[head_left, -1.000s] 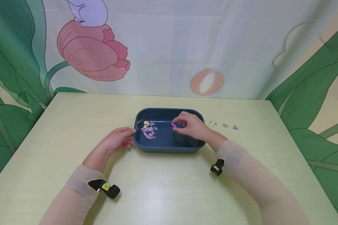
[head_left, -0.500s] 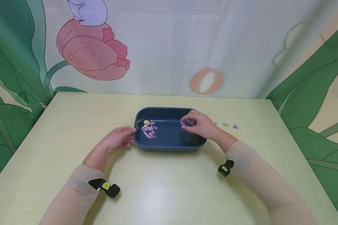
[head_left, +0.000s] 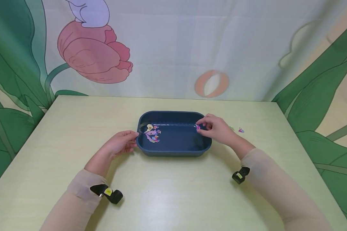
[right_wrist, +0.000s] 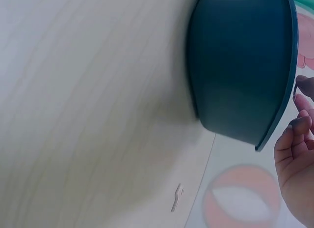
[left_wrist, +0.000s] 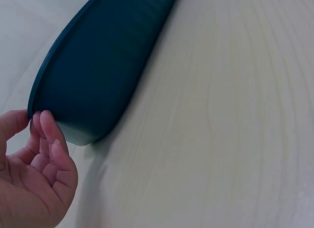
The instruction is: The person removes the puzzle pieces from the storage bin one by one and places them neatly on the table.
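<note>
The blue tray (head_left: pixel 173 153) stretches left to right. The left hand (head_left: pixel 122 142) pinches its left rim; the right hand (head_left: pixel 217 129) is over its right end, thumb and fingertip nearly meeting. Colourful pieces (head_left: pixel 152 133) lie inside its left end, nearer the left hand. The pink piece (head_left: pixel 198 127), opposite them, is pinched in the right hand.

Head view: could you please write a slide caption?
Left hand grips a blue tray; right hand pinches a small pink cutout over the tray's right end.

Two hands (head_left: pixel 122 142) (head_left: pixel 215 129), one tray (head_left: pixel 176 138), two cameras (head_left: pixel 115 196) (head_left: pixel 239 176) (overlapping cutouts (head_left: pixel 153 132): count unclear).
</note>
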Action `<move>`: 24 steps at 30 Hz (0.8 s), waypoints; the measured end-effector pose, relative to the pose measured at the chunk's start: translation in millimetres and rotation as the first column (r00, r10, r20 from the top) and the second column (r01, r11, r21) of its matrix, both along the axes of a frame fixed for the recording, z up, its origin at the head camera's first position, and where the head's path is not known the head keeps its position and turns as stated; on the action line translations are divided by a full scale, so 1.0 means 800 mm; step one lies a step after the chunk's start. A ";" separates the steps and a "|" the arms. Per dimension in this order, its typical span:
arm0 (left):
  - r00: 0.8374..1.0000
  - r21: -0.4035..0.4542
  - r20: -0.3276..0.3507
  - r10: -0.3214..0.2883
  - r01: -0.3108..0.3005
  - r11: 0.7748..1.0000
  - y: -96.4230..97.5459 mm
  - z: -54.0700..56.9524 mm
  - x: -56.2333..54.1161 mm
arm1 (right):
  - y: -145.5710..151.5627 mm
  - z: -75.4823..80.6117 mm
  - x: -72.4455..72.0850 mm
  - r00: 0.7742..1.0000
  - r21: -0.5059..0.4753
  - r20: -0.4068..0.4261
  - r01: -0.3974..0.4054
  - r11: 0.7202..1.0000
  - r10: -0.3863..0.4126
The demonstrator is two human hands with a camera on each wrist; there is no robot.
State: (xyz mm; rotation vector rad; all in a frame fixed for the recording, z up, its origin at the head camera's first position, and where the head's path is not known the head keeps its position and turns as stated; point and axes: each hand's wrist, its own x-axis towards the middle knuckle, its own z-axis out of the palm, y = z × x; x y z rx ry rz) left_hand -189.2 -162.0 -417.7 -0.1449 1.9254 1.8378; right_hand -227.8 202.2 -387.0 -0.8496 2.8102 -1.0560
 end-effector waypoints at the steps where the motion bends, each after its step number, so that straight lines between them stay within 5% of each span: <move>1: 1.000 0.004 0.002 0.003 -0.003 1.000 0.000 0.000 0.000 | 0.002 0.000 0.000 1.000 0.002 0.004 0.007 1.000 -0.007; 24: 1.000 0.005 0.010 0.018 -0.018 1.000 0.001 -0.003 -0.001 | 0.052 -0.005 -0.001 0.992 0.012 -0.020 0.124 0.992 -0.124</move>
